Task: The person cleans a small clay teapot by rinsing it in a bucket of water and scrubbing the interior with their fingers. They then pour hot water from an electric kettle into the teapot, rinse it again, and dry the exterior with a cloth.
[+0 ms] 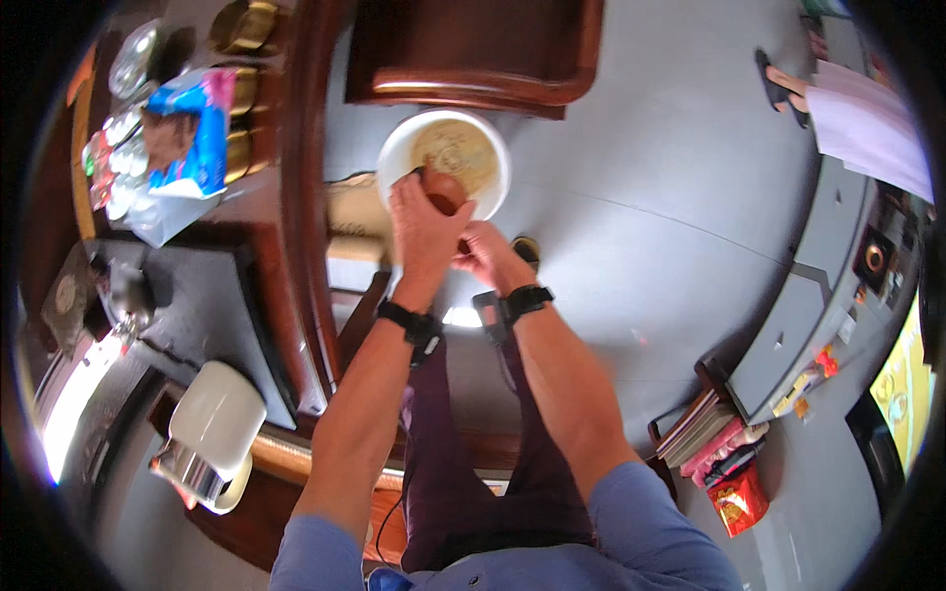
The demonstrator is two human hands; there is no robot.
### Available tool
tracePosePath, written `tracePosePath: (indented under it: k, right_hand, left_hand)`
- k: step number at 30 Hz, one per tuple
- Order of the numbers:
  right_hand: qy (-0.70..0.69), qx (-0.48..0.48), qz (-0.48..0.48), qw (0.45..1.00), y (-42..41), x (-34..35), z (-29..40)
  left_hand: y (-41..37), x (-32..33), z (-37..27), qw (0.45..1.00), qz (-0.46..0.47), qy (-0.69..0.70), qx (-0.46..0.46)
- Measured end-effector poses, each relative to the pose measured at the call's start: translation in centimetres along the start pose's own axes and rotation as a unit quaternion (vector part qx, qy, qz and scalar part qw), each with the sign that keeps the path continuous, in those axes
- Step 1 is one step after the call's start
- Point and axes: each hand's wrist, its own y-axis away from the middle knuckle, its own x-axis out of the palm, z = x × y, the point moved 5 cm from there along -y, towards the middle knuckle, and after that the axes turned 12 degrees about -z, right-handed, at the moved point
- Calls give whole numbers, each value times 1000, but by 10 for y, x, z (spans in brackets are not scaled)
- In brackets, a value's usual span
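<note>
My left hand (423,225) grips a small reddish-brown clay vessel (445,190), apparently a teapot, with the thumb and fingers around its side. A narrow part like a spout points away from me. At the vessel's near end, the curled fingers of my right hand (489,253) close on a dark red part, perhaps its handle; my left hand partly hides this. Both hands are above the near rim of a round white bucket (501,166). Cloudy yellowish-brown liquid (462,140) with a ring of froth or ripples lies inside it.
Dark wooden furniture (473,44) stands just beyond the bucket. Left is a wooden table (255,244) with a blue pack (203,140) and a black tray (199,295). A cardboard box (358,210) sits beside the bucket. At far right, a person's feet (785,89) show near grey cabinets (783,325).
</note>
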Motion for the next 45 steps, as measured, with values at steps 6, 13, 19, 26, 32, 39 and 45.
tracePosePath:
  k: [6, 13, 19, 26, 32, 39, 45]
  right_hand:
    - [23, -39, -26, 999, -28, -17, -21]
    - [58, -55, -64, 995, -1, -21, -15]
    - [-13, -41, -47, 998, 37, -23, 3]
    - [-16, -77, -50, 996, 49, -19, 14]
    - [355, -268, -174, 879, 62, 11, 44]
    - [688, -380, -219, 578, 69, 70, 81]
    - [801, -281, -254, 465, 57, 105, 92]
  left_hand:
    - [5, -1, -2, 997, -8, 69, -23]
    - [14, 4, 16, 980, 39, 128, -148]
    - [23, 6, 48, 831, 185, 373, -369]
    - [56, 1, 59, 713, 259, 455, -466]
    - [106, -9, 81, 794, 224, 358, -437]
    - [252, -55, 120, 817, 260, 296, -420]
    - [327, -119, 134, 867, 248, 165, -400]
